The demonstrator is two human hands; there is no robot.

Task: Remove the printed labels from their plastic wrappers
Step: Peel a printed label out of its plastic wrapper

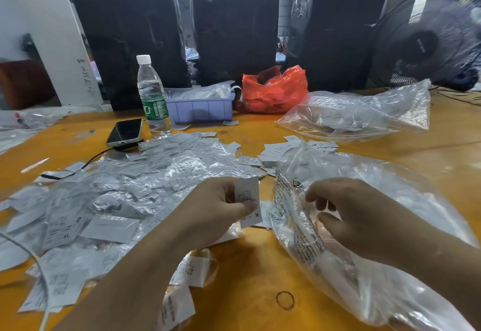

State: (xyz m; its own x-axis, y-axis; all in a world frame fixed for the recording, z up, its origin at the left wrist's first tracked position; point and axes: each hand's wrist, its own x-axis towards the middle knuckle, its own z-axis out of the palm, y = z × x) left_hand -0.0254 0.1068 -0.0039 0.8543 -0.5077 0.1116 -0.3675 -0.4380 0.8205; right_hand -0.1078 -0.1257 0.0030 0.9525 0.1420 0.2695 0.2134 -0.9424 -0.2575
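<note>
My left hand [220, 208] pinches a small stack of white printed labels [248, 200] marked "M", held upright above the table. My right hand [346, 213] hovers over a large clear plastic bag [377, 265] with black print on it, fingers loosely curled and holding nothing. A wide heap of wrapped labels and loose clear wrappers [125, 195] spreads across the left half of the table. More loose white labels [281, 151] lie behind the bag.
On the yellow table [250, 291] stand a water bottle [152, 96], a phone [125, 132] with a cable, a purple tray [200, 109], a red plastic bag [273, 91] and another clear bag [364, 114]. A rubber band [285, 300] lies near the front. A fan [429, 41] stands far right.
</note>
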